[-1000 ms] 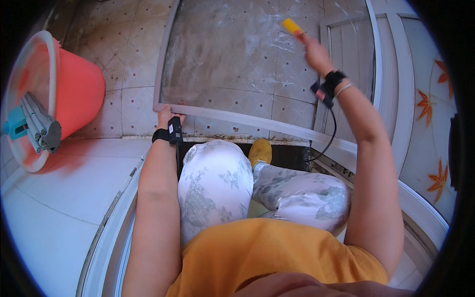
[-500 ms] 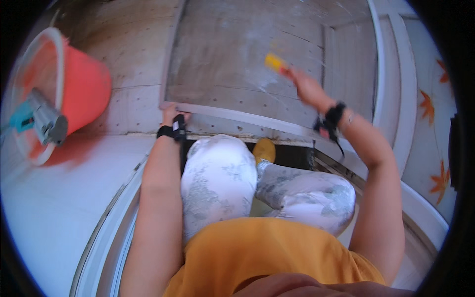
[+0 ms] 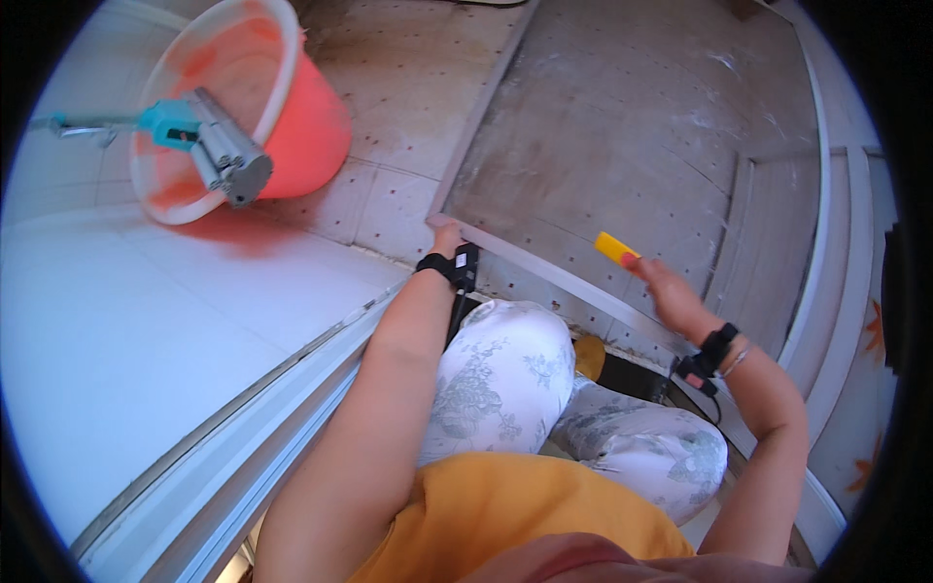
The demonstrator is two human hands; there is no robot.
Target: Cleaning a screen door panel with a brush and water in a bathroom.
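Note:
A large framed mesh screen [image 3: 583,126] lies over the tiles in front of me. My left hand [image 3: 447,236] is closed around the near left corner of its pale frame [image 3: 583,290]. Above the near part of the mesh, my right hand [image 3: 675,296] is closed on a short yellow tool with a red part [image 3: 615,249]. Its kind cannot be made out, and I cannot tell whether it touches the mesh. Each wrist wears a black strap with a small device.
A red bucket with a white rim [image 3: 321,126] tilts at the far left. Across its mouth lies a grey mop head [image 3: 228,155] with a teal joint. Metal sliding-door rails [image 3: 262,428] run along my left, and a white panelled door [image 3: 836,253] stands at the right.
My view has swung left, so the scene sits farther right. Over the mesh, my right hand with the yellow tool has come nearer to me. The left hand stays at the frame corner.

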